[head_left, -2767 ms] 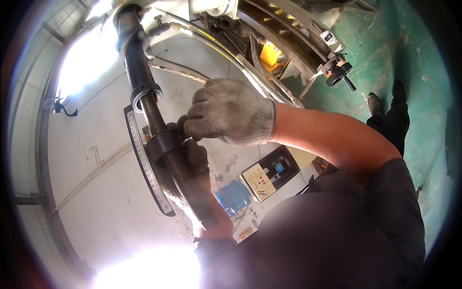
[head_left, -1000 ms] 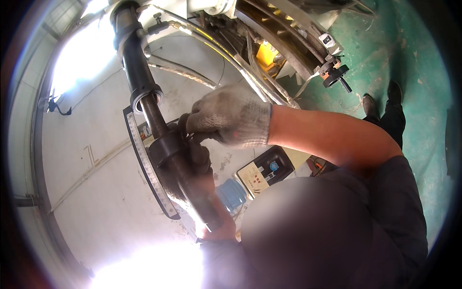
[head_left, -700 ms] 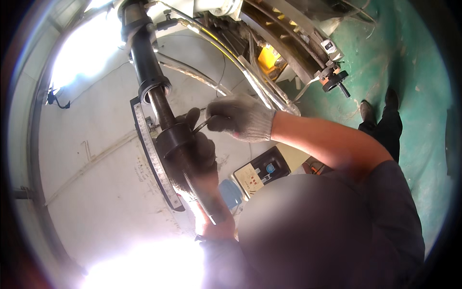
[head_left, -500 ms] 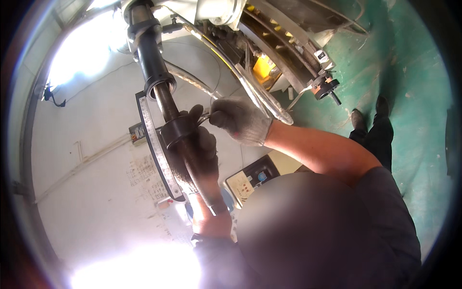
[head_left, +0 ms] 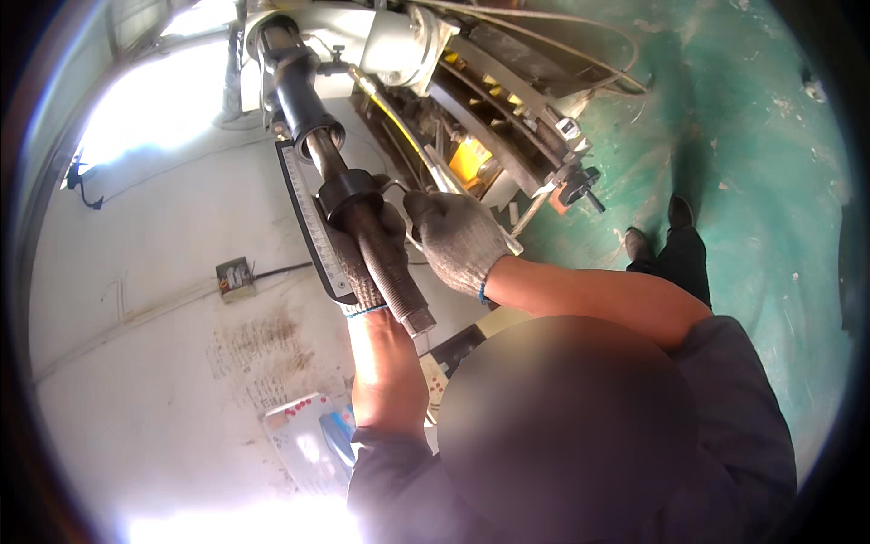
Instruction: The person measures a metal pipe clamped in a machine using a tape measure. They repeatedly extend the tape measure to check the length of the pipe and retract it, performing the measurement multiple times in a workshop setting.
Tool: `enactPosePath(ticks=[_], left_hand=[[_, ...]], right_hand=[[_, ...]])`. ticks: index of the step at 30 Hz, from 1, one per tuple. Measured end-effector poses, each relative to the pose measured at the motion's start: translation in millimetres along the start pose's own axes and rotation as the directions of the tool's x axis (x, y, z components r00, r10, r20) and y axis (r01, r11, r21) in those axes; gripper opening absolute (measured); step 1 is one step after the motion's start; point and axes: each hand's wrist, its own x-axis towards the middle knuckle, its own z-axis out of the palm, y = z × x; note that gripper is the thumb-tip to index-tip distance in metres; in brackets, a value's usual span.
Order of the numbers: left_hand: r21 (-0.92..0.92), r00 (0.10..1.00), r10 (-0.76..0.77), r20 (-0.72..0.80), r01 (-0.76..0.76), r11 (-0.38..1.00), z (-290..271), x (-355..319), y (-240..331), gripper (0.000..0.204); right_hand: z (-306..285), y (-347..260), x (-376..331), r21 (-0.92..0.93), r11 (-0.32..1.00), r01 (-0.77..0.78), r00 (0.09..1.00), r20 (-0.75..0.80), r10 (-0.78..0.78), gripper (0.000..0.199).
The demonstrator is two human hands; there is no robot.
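Note:
A dark metal rod, threaded toward its near end, runs out of a black cylinder. Around the rod sits a thick black collar. My gloved left hand is wrapped about the rod from beneath, just below the collar; most of its fingers are hidden behind it. Close to the collar's right side, my gloved right hand pinches a thin bent metal bar, which resembles a hex key. Whether the bar's tip enters the collar cannot be made out.
A ruler-like scale in a black frame lies along the rod's left. A yellow-marked hose and a machine handwheel stand beyond my right hand. Another person's dark-trousered legs are on the green floor. A wall box is at left.
The whole view has shifted, so the rod and collar appear slightly right and the rod's threaded end higher. Both hands stay at the collar; my right hand has turned slightly, knuckles more upward.

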Motion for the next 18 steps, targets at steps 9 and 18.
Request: enactPosePath(ticks=[9,18], left_hand=[[0.353,0.989,0.147,0.011,-0.141,0.925,12,-5,0,0.023],[0.578,0.968,0.252,0.006,-0.209,0.789,25,-13,-2,0.036]], right_hand=[[0,4,27,-0.042,0.896,0.441,0.884,-0.154,-0.442,0.023],[17,26,42,0.142,0.833,0.535,0.822,-0.315,-0.474,0.012]])
